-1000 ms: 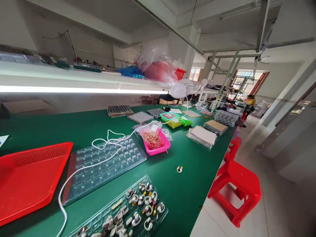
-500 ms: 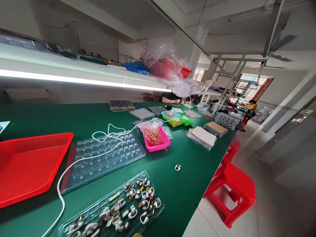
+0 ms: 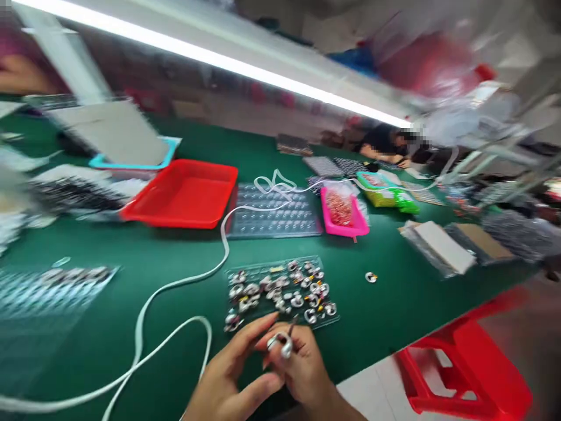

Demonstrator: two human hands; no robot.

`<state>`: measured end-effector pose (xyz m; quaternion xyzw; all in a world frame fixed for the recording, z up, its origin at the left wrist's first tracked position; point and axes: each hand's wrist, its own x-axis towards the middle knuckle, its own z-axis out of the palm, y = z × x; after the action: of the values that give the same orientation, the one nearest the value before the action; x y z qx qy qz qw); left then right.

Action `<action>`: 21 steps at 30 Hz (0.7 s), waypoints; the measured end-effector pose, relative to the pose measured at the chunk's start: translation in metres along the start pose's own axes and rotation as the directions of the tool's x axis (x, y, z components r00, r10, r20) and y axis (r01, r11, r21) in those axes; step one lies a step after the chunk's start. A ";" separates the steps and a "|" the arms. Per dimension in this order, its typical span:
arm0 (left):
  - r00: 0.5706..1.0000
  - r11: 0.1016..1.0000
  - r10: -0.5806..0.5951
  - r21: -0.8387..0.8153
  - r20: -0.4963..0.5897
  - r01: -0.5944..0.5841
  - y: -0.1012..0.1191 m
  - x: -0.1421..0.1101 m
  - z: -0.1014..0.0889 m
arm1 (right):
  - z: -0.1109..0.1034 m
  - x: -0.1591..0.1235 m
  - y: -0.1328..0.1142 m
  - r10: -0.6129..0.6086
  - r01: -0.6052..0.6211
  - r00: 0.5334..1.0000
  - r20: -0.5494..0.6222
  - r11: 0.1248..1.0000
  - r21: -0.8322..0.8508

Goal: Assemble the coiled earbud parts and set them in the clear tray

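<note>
In the lower middle, my right hand (image 3: 309,369) pinches a shiny silver-white C-shaped piece (image 3: 286,346) that looks like an ear-clip earphone. A thin dark tip sticks up by its fingers; I cannot make out what it belongs to. My left hand (image 3: 228,374) is close on the left, thumb and fingers apart around the piece, with nothing visibly gripped. Just beyond both hands lies a clear plastic tray (image 3: 258,270) holding many similar curved pieces, some with yellow bits. One loose piece (image 3: 371,277) rests on the green table to the right.
A white cable (image 3: 175,283) winds across the table (image 3: 175,362). Farther back are a red tray (image 3: 188,196), stacked clear trays (image 3: 276,213) and a pink basket (image 3: 346,228). Another clear tray (image 3: 52,298) lies left. A red stool (image 3: 486,356) stands right; co-workers sit at the far side.
The view has swung left and down, so the trays appear farther right and the left end of the table shows. Both my hands are now in view, the right with a curved piece.
</note>
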<state>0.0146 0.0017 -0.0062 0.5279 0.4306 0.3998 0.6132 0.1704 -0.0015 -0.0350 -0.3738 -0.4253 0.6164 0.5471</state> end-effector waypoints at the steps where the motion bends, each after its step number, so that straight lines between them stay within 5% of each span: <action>1: 0.999 1.000 0.002 -0.002 0.044 -0.002 0.003 0.001 0.002 | 0.003 -0.002 0.005 0.031 -0.029 0.999 -0.015 0.996 0.087; 5: 0.999 0.999 0.027 -0.024 0.026 -0.027 0.008 0.006 0.010 | 0.014 -0.005 0.010 0.067 -0.050 0.996 -0.058 0.968 0.247; 21: 0.999 0.999 0.046 -0.004 -0.024 -0.046 0.000 -0.007 0.015 | 0.029 -0.004 0.008 0.151 -0.101 0.976 -0.155 0.952 0.288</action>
<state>0.0267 -0.0094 -0.0042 0.5314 0.4249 0.4211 0.5998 0.1409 -0.0097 -0.0321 -0.3726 -0.2599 0.6685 0.5888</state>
